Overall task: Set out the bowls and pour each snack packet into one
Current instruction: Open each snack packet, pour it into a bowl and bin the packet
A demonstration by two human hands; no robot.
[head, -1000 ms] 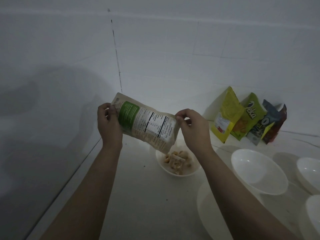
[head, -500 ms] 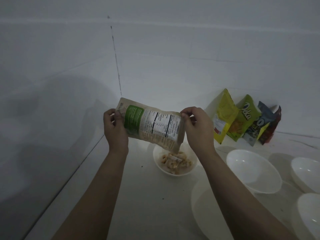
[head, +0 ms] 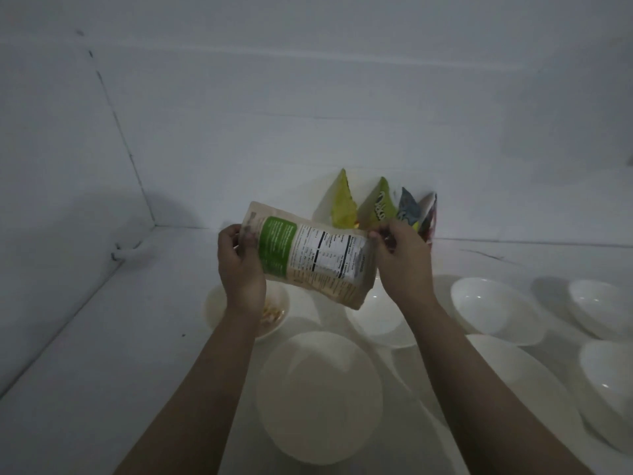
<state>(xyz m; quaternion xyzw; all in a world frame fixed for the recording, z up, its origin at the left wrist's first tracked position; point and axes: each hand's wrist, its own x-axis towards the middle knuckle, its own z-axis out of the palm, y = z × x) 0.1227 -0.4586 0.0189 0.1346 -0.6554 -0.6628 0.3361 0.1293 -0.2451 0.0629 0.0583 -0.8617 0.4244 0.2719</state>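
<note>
Moved rightward off the small white bowl of pale snack pieces (head: pixel 274 311), the beige paper packet with a green panel and nutrition label (head: pixel 310 257) hangs over an empty white bowl (head: pixel 376 323); left hand (head: pixel 239 265) and right hand (head: pixel 402 260) pinch its ends. Four packets lean against the wall; the green packet (head: pixel 380 209) reads "Oka".

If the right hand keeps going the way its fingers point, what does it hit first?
Probably the row of upright snack packets against the white wall; the right hand, pinching the beige pouch, points up and away toward them. Depth is unclear.

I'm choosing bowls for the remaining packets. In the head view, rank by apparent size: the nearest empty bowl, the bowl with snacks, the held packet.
1. Nearest empty bowl, largest, though closeness to the camera inflates it.
2. Held packet.
3. Bowl with snacks, smallest, partly hidden behind the left forearm.
</note>
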